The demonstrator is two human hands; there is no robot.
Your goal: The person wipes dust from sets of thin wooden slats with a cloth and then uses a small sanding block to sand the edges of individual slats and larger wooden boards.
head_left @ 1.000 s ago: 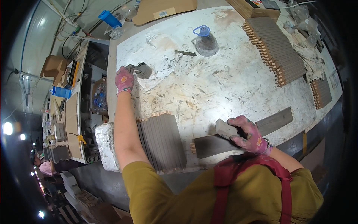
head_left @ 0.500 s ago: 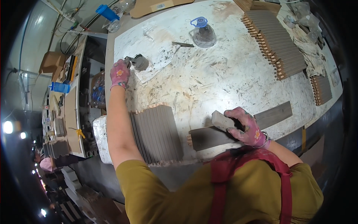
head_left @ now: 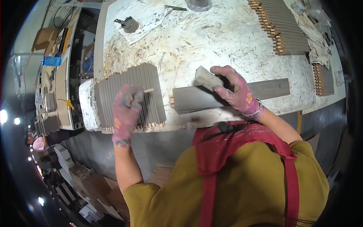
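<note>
My left hand [head_left: 127,109], in a pink patterned glove smudged grey at the fingers, is closed above a row of grey-brown boards [head_left: 149,77] standing closely side by side. A thin pale stick [head_left: 149,90] juts from its fingertips; motion blurs the rest of it. In my right hand [head_left: 238,90], also gloved in pink, a pale grey block [head_left: 206,78] is pinched between thumb and fingers. Below that hand a grey-brown board [head_left: 198,99] with small tan pegs at its left end lies flat, partly covered by the hand, near the table's front edge.
At the far left of the scuffed white table [head_left: 181,49] a small grey cup [head_left: 130,25] stands on a stained sheet [head_left: 149,26]. A clear bottle [head_left: 199,4] and a flat dark strip [head_left: 176,7] are at the back. More pegged boards [head_left: 289,32] line the right side, beside a crumpled cloth [head_left: 314,41].
My left hand has come back from beside the grey cup to above the row of boards, the pale stick now showing. The right hand still grips the block over the board. The view has shifted.
</note>
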